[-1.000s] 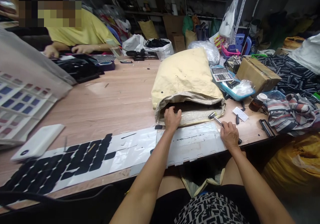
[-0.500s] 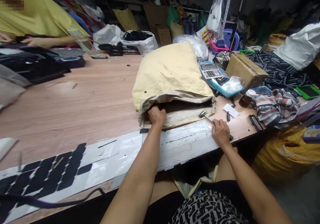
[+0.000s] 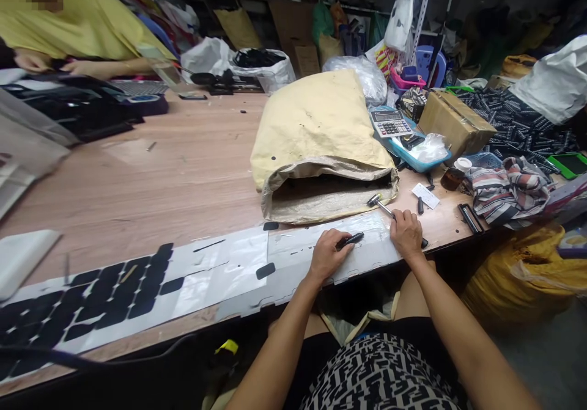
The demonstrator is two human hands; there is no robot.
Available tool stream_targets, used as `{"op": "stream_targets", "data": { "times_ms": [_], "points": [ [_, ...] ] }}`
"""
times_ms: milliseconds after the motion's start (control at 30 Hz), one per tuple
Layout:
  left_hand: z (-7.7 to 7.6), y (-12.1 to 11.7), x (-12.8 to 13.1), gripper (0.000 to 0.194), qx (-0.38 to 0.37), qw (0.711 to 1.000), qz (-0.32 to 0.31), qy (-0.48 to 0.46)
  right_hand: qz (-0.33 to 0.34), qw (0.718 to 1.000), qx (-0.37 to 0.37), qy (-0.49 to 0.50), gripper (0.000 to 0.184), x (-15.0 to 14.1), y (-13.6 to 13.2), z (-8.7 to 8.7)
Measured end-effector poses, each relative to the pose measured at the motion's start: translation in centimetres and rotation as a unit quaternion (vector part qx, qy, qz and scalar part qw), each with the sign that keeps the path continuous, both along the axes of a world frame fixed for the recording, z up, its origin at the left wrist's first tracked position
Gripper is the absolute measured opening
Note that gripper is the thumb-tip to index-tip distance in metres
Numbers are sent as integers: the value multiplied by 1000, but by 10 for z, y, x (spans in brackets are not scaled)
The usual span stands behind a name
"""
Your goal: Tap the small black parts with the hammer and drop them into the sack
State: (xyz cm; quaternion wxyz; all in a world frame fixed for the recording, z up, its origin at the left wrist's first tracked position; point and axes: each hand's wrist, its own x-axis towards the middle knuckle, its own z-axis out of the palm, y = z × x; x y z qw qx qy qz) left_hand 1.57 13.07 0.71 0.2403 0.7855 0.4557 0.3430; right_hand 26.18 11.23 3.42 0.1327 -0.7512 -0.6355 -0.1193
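Observation:
My left hand [image 3: 327, 255] is closed on a slim, glossy black piece [image 3: 355, 238], its end sticking out past the fingers low over the pale board [image 3: 300, 248] at the table's front edge. In my right hand [image 3: 406, 235] is a small hammer [image 3: 383, 205]; its metal head points up and left, and the dark grip end shows behind the hand. Just beyond both hands lies a big yellow sack [image 3: 316, 120], its mouth gaping toward me and dark inside. A loose black rounded patch [image 3: 265, 270] rests left of my left hand.
Rows of black patches [image 3: 149, 288] lie on a white sheet at left. To the right are a calculator [image 3: 391, 123] on a blue tray, a cardboard box [image 3: 454, 123], a brown bottle [image 3: 454, 176] and a crumpled striped cloth [image 3: 509, 193]. A person in yellow [image 3: 87, 19] sits across.
My left hand went into the sack's mouth and came back out with the black piece, now over the board. My right hand keeps its hold on the hammer. The view swung right.

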Motion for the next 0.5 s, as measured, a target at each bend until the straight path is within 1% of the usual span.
{"op": "stream_targets", "data": {
  "times_ms": [133, 367, 500],
  "points": [
    [-1, 5, -1, 13, -6, 1000, -8, 0, -3, 1000, 0, 0, 27, 0, 0, 0],
    [-5, 6, 2, 11, -18, 999, 12, -31, 2, 1000, 9, -8, 28, 4, 1, -4],
    [-5, 8, 4, 9, -26, 999, 25, -34, 17, 1000, 11, 23, 31, 8, 1, 0]
  ]
}}
